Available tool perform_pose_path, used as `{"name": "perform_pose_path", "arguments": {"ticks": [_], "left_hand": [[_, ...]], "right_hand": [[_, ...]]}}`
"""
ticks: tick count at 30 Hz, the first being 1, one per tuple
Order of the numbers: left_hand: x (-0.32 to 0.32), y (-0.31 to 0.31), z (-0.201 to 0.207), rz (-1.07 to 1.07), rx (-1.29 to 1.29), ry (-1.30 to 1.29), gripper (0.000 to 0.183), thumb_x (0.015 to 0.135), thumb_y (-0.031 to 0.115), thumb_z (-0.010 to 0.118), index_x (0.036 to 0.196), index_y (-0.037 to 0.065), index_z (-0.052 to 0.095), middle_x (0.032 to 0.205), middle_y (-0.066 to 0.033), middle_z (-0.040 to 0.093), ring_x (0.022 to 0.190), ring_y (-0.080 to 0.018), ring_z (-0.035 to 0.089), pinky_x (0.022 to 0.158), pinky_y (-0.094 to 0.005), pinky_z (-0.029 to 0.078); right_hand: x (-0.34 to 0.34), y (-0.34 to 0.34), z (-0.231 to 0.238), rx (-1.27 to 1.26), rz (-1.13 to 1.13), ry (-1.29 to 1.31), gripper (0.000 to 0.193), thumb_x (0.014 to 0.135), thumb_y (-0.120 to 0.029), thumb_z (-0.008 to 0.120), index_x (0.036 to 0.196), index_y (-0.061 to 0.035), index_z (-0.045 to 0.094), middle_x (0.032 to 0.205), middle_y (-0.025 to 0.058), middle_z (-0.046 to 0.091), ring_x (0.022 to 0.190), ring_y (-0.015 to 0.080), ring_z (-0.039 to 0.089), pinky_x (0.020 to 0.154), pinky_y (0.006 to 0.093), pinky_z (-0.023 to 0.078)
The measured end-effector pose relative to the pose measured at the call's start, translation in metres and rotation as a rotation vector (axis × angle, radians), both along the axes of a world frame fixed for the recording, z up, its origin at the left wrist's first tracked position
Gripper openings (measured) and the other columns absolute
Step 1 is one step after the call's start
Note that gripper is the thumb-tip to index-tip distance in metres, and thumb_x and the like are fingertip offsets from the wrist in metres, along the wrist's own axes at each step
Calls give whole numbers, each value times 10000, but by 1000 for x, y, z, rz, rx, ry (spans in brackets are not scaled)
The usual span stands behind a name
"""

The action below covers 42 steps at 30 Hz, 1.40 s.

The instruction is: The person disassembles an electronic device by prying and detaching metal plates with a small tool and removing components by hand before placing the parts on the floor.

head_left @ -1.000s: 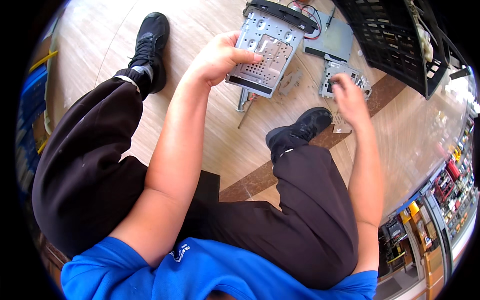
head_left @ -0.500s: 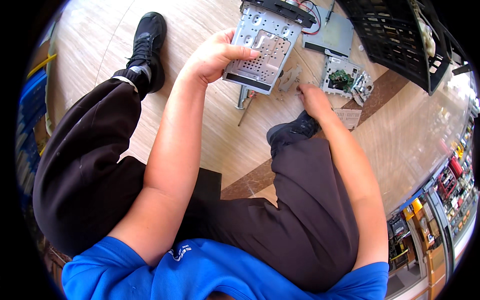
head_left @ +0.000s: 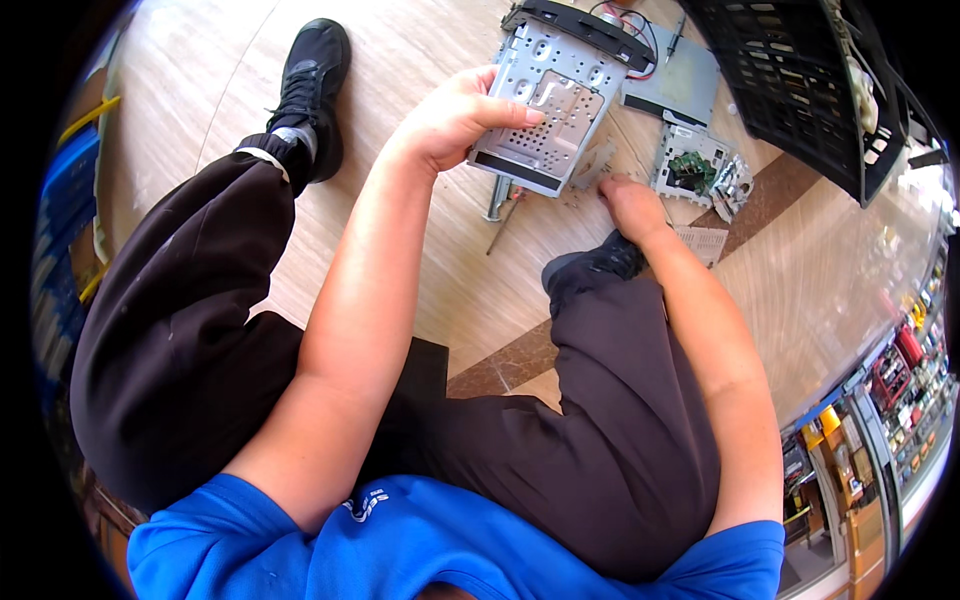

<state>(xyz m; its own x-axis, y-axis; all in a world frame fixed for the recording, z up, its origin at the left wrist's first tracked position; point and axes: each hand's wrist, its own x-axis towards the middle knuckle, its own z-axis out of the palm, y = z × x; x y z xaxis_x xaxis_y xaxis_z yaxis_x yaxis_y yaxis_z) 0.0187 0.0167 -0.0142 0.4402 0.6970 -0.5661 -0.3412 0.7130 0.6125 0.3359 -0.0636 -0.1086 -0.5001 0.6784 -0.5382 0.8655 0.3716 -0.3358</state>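
Note:
My left hand (head_left: 447,122) grips a silvery, perforated metal disc-drive-like unit (head_left: 560,100) by its left edge, thumb lying on top. A black front panel (head_left: 585,35) runs along the unit's far end. Down by the floor is my right hand (head_left: 634,208), its fingers closed and pointing at small loose bits; anything between the fingertips is hidden. A thin, irregular metal plate (head_left: 596,164) lies just beyond those fingers. Partly under the raised unit are a screwdriver-like rod (head_left: 502,228) and a metal piece with a round end (head_left: 494,200).
Right of my right hand sits an opened metal housing with a green circuit board (head_left: 690,170). Near it lie a slotted plate (head_left: 703,242) and a flat grey panel (head_left: 682,75) with a thin tool (head_left: 677,38). A black lattice crate (head_left: 790,75) stands far right. Red and black wires (head_left: 645,50) trail behind the unit.
The whole view has shifted a little, so most things appear slightly farther right. My left hand keeps hold of the metal unit, and my right hand stays low near the loose bits.

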Motion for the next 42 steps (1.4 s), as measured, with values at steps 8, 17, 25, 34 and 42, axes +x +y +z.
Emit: {"name": "perform_pose_path", "arguments": {"ticks": [8,17,25,34,42], "left_hand": [[1,0,-1,35,-6,-13,426,747,75,772,1125,-24,602,962,-109,691,836,-185,686,765,-337,572],[-2,-3,4,26,-29,18,394,737,47,754,1101,-19,618,932,-108,691,792,-169,677,723,-327,567],[-2,-3,3,31,16,1,376,727,35,753,1082,-17,640,954,-101,697,831,-161,669,754,-321,553],[-1,-2,-6,8,42,-29,398,753,31,759,1127,12,621,992,-65,698,884,-142,671,844,-317,541],[-1,-3,-2,10,39,-1,421,726,39,763,1123,6,628,984,-72,686,893,-150,652,803,-319,529]], "right_hand": [[-22,40,72,15,-196,161,126,882,-124,607,950,-19,628,945,183,645,854,376,638,735,445,502],[-110,104,184,236,-120,522,69,875,-67,641,930,-36,612,855,132,615,771,318,624,675,380,500],[-138,108,159,341,23,368,86,881,-162,631,913,-87,602,870,114,620,749,330,642,644,425,527],[-151,116,170,287,77,173,125,860,-156,633,888,-44,583,840,153,629,766,357,644,663,460,521],[-155,127,172,199,-14,202,164,806,-148,687,848,-16,598,828,178,650,811,366,640,730,473,505]]}}
